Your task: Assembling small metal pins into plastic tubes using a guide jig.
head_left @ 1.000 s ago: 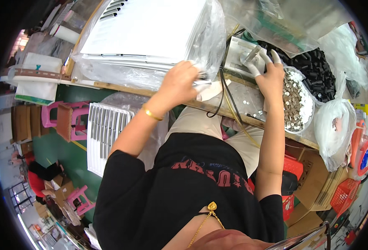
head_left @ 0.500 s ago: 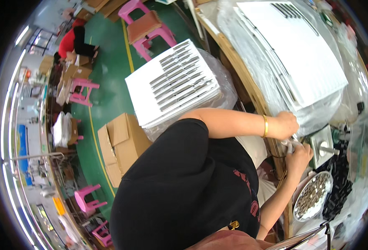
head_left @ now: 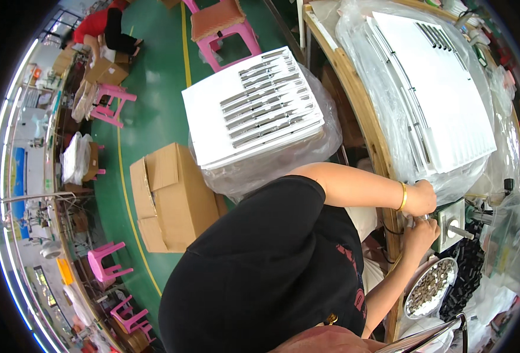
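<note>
My left hand (head_left: 420, 199), with a gold bangle at the wrist, is closed at the edge of the workbench. Just below it, my right hand (head_left: 420, 233) is closed too, its fingertips almost meeting the left ones. A small shiny bit shows between them, mostly covered by the fingers, and I cannot make out what it is. Right beside the hands stands a bench fixture (head_left: 450, 222) with a pale plate and a metal rod sticking out. Nearer to me are a round dish (head_left: 413, 310) of small metal pieces and a heap of small black parts (head_left: 461, 291).
White trays (head_left: 448, 100) with slim dark pieces lie on plastic film on the bench (head_left: 363, 117). To the left, another stack of white trays (head_left: 210, 120) bears slim silver pieces. A cardboard box (head_left: 180, 206), pink stools (head_left: 104, 262) and a bending person (head_left: 98, 29) are further left.
The view has shifted a little. My two hands stay close together at the bench edge, the shiny bit between them now more hidden. The far person has moved slightly.
</note>
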The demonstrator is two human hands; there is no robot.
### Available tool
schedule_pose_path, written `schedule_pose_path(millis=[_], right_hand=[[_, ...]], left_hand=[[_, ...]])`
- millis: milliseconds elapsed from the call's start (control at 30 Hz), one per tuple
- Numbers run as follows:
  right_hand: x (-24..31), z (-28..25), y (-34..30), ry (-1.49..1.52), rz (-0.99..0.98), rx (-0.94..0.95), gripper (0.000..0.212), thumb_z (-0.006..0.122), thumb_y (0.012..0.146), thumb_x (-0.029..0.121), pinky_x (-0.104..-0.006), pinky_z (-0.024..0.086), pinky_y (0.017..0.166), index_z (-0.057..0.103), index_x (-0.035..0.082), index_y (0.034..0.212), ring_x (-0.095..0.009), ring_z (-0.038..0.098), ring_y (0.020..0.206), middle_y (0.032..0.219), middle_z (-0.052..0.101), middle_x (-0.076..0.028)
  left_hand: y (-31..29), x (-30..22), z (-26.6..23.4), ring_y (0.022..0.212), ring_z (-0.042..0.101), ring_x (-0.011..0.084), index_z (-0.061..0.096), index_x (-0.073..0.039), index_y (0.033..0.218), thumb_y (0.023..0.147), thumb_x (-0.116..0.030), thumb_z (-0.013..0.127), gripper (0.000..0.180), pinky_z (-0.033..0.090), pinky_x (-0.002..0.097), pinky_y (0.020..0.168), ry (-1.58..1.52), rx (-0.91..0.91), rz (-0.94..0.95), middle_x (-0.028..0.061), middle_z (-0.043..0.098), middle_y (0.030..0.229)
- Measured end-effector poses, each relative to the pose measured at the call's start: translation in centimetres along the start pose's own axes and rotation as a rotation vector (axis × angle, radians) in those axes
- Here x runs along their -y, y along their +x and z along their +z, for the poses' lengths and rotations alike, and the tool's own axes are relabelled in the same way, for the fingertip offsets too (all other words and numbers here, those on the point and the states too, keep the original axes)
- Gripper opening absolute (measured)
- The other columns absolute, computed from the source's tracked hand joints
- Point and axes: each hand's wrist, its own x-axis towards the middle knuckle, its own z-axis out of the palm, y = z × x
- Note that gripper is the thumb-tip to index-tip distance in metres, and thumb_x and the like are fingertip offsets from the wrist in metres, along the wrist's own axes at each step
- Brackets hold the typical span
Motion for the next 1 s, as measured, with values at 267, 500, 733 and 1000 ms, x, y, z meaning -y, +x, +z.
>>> schedule_pose_path(millis=[267,500,733,1000], right_hand=[[0.6,0.0,0.2,-0.018,-0.004,-0.003,0.018,0.066,0.077,0.021,-0.0437,0.037,0.093,0.072,0.005,0.085,-0.030,0.056,0.086,0.078,0.063,-0.015],[-3.0,-3.3,-2.8,0.204,-0.087,-0.373,0.013,0.065,0.083,0.009,-0.0385,0.044,0.080,0.070,0.003,0.094,-0.028,0.058,0.082,0.094,0.069,-0.011],[-5.5,-2.0,-4.2,0.248,0.099,-0.403,0.019,0.064,0.087,0.016,-0.0400,0.042,0.089,0.070,0.002,0.098,-0.031,0.059,0.086,0.096,0.069,-0.012],[-4.0,-1.7,-5.0,0.272,0.089,-0.390,0.016,0.063,0.088,0.014,-0.0393,0.041,0.092,0.070,0.003,0.097,-0.029,0.061,0.090,0.095,0.069,-0.011]], left_hand=[[-10.4,1.7,-6.2,0.070,0.059,0.0298,0.065,-0.005,0.068,0.065,-0.012,0.066,0.008,0.049,0.0394,0.065,-0.487,-0.803,-0.132,0.0120,0.059,0.067],[-39.2,12.9,-3.4,0.076,0.056,0.0330,0.063,-0.007,0.076,0.071,-0.027,0.072,0.022,0.045,0.0441,0.069,-0.145,-0.233,-0.700,0.0136,0.059,0.073],[-55.0,12.2,0.9,0.088,0.059,0.0316,0.064,-0.002,0.078,0.072,-0.004,0.060,0.008,0.048,0.0403,0.080,0.109,-0.013,-1.135,0.0157,0.063,0.082],[-55.5,12.0,3.1,0.090,0.055,0.0307,0.063,0.000,0.083,0.075,-0.001,0.059,0.009,0.048,0.0382,0.081,0.109,-0.071,-1.103,0.0146,0.061,0.085]])
